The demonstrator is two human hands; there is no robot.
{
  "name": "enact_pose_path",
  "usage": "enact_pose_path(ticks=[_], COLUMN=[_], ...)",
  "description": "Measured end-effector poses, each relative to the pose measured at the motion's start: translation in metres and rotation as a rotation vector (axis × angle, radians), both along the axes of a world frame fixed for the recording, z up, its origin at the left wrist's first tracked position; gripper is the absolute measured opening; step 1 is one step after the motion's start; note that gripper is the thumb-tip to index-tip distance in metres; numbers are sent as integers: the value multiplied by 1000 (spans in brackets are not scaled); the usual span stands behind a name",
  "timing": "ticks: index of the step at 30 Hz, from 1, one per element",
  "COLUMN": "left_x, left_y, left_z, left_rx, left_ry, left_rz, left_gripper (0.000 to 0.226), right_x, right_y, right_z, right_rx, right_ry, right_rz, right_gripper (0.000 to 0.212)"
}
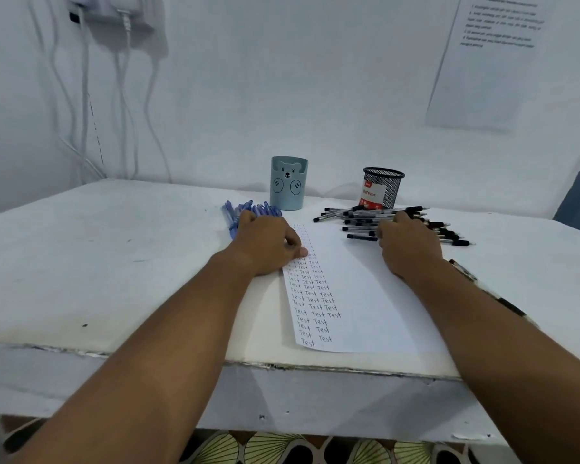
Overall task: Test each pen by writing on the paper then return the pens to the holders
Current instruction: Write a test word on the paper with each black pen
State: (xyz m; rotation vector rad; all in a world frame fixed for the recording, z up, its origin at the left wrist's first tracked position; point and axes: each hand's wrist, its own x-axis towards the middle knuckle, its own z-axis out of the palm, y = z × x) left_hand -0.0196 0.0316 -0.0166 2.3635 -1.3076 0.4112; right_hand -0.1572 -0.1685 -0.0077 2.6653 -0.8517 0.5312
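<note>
Two bare forearms reach over the chipped table edge (315, 365) to the paper (359, 296), a thin white sheet with handwritten rows of "Test" between the hands. The left hand (265, 244) lies palm down, fingers loosely curled over the slim blue pens (248, 211) at its fingertips; whether it grips one I cannot tell. The right hand (409, 246) spreads flat on the heap of clear, black-capped pens (399, 221).

Smooth round barrels roll easily — a careless sweep could scatter them, or drag the sheet. Beyond the hands stand the holders — a matte blue bear cup (288, 184) and a light black mesh cup (382, 189) that may tip.
</note>
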Motion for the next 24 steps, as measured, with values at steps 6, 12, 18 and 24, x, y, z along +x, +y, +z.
enact_pose_path(ticks=[6, 12, 18, 24], left_x=[0, 0, -4, -8], left_y=[-1, -3, -2, 2], left_z=[1, 1, 1, 4], left_rx=[4, 1, -9, -78], left_ry=[13, 28, 0, 55], left_rz=[4, 11, 2, -43], left_gripper=[28, 27, 17, 15], right_x=[-7, -19, -35, -51], right_y=[8, 21, 45, 66], right_z=[7, 38, 57, 59], right_rx=[-82, 71, 315, 640], right_ry=[-148, -353, -400, -545], right_rz=[77, 312, 505, 481], right_gripper=[34, 27, 64, 77])
